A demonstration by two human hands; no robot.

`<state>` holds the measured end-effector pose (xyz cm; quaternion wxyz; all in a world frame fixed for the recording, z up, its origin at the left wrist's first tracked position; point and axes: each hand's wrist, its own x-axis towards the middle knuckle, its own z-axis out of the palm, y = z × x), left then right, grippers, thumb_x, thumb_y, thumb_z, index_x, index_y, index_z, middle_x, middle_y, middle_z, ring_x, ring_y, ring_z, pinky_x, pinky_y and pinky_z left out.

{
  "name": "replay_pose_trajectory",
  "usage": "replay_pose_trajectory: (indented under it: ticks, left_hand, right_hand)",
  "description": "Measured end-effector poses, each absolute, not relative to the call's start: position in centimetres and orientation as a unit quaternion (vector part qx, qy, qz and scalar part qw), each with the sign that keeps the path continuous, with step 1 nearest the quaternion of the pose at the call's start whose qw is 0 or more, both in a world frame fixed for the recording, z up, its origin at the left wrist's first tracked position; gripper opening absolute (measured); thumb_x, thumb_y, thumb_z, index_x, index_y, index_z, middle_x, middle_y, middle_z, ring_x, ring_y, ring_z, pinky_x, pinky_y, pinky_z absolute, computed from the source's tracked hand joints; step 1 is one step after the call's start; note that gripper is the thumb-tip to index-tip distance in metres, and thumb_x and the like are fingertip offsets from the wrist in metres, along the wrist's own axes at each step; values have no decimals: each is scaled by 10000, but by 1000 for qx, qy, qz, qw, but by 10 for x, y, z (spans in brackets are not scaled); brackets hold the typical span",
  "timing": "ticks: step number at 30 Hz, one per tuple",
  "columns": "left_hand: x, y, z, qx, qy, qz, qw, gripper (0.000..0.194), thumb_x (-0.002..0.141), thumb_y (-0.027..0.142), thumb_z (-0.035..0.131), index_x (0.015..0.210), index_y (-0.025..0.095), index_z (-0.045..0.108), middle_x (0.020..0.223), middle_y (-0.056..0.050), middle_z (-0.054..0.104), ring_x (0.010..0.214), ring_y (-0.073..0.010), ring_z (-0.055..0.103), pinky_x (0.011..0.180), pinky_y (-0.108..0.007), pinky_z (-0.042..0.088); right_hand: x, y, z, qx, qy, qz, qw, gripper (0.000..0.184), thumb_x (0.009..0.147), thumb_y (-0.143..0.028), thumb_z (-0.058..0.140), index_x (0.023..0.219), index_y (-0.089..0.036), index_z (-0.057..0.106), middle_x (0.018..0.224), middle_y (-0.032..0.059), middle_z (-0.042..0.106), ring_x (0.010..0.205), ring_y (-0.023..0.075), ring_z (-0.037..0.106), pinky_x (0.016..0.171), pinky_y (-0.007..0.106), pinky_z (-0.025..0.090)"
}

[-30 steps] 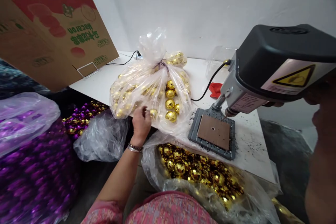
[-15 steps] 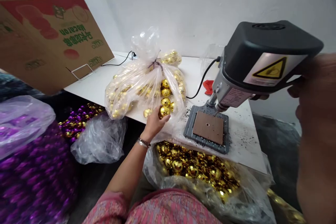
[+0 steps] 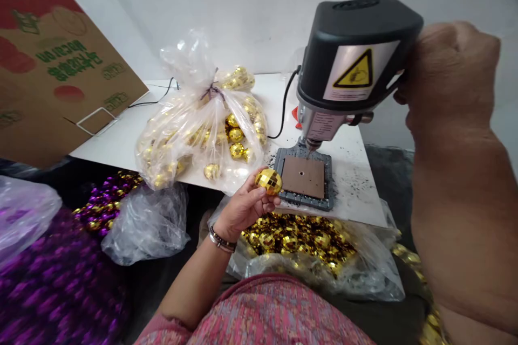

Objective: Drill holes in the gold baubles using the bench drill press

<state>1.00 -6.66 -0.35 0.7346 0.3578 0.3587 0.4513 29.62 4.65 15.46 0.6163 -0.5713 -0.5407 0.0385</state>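
My left hand (image 3: 251, 199) grips a gold faceted ball (image 3: 268, 181) between thumb and fingers, in the air just left of the drill press base (image 3: 279, 164). At the right, my right hand (image 3: 449, 73) is closed round the handle of the small bench drill press (image 3: 360, 59), its fingers partly hidden behind the black housing. Below the drill bit lies a brown square plate (image 3: 303, 183) with a hole in it. The tied clear plastic bag (image 3: 194, 118) stands on the table left of the machine, with gold balls inside and showing at its torn side.
An open bag of gold balls (image 3: 291, 240) rests at my lap below the table edge. Purple balls (image 3: 60, 285) fill a bag at the left, beside a crumpled clear bag (image 3: 145, 221). A cardboard box (image 3: 60, 75) stands back left. Dark shavings litter the white table (image 3: 356, 172).
My left hand has taken a gold ball from beside the torn bag and brought it right, near the drill base. My right hand stays at the handle; the view has shifted.
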Motion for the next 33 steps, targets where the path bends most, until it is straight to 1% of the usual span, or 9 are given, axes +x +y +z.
replay_pose_trajectory:
  ticks: [3,7,11,13,16,22,28,30,33]
  left_hand:
    - [26,-52,-7,396,434,412,696,678,735,451,853,1311,252,556,1035,-48,693,753,-134,684,621,-241,473]
    - [49,-25,-7,443,509,385,630,498,794,396,795,1189,182,579,910,-11,674,587,-57,564,524,-201,383]
    - [67,-3,-6,507,536,370,564,407,821,317,778,1146,164,587,870,2,660,581,-52,531,527,-190,415]
    - [71,5,-8,537,544,355,538,409,815,303,786,1147,162,594,861,9,645,578,-55,528,524,-193,427]
    - [74,12,-11,571,559,331,501,430,812,289,786,1183,164,607,829,21,623,555,-59,513,526,-207,434]
    - [79,18,-13,653,549,327,407,471,764,279,826,1198,174,676,924,-24,698,801,-144,628,750,-265,524]
    - [89,19,-7,734,546,229,332,677,714,258,854,1357,170,659,1053,-70,750,896,-212,666,857,-340,531]
    - [90,20,-8,737,544,225,332,677,709,252,852,1355,178,665,1066,-73,760,925,-227,676,861,-346,533]
    - [89,20,-11,721,543,230,363,666,708,259,853,1344,182,673,1024,-61,772,914,-228,688,836,-334,536]
  right_hand:
    - [286,49,162,-601,-484,62,633,300,922,-199,491,648,-169,371,630,-28,314,662,32,250,597,251,204]
    - [279,46,167,-604,-484,75,628,263,960,-210,459,707,-165,401,657,-30,352,679,34,258,605,238,209]
    - [275,40,171,-605,-484,95,625,271,975,-176,445,708,-152,404,653,-43,348,681,30,225,598,214,205]
    - [273,37,173,-602,-485,101,626,277,980,-163,424,705,-149,391,653,-50,341,680,26,221,600,202,207]
    - [272,35,173,-594,-495,110,624,288,992,-205,413,711,-147,384,675,-49,358,674,16,237,610,187,225]
    - [273,34,170,-572,-514,99,632,300,999,-260,427,723,-155,376,678,-55,387,668,12,296,652,190,293]
    - [273,34,171,-573,-522,100,624,296,1013,-241,394,728,-167,363,673,-56,427,656,17,359,665,212,300]
    - [273,33,172,-581,-518,103,619,288,1014,-224,378,733,-165,359,685,-58,428,666,14,352,676,212,300]
    - [270,27,173,-587,-520,88,615,312,1014,-203,398,712,-167,329,685,-58,404,681,14,325,688,217,289]
